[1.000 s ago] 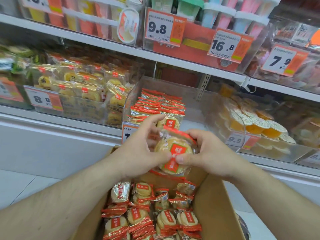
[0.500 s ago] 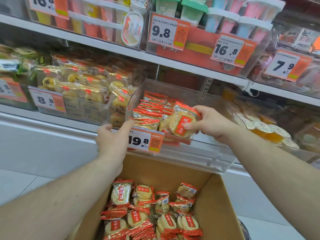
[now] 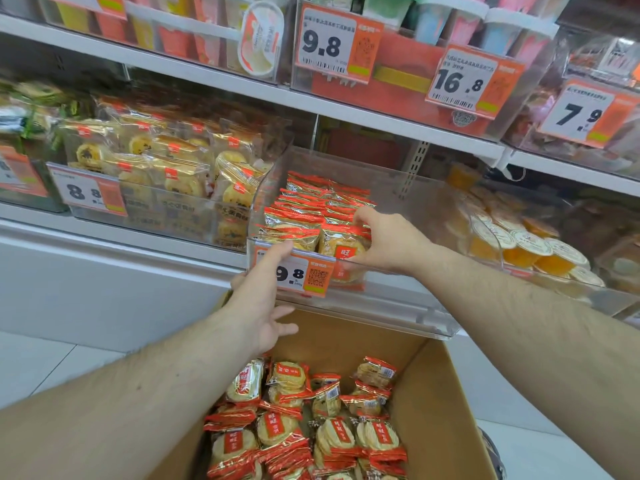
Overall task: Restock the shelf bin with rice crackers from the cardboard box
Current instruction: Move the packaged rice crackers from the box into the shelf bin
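Your right hand point(image 3: 384, 240), at frame centre, curls round a cracker pack point(image 3: 343, 252) standing upright at the bin's point(image 3: 398, 306) front wall, while your left hand point(image 3: 263, 299), fingers loose and empty, rests on the bin's front edge directly above the box point(image 3: 433, 393) below, so it is nearer the next pack.

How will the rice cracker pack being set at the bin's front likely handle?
The rice cracker pack under the right hand looks light: fingertips alone manage it. Its glossy film is probably slippery. The crackers inside likely break if squeezed, and it stands on edge, so it may tip.
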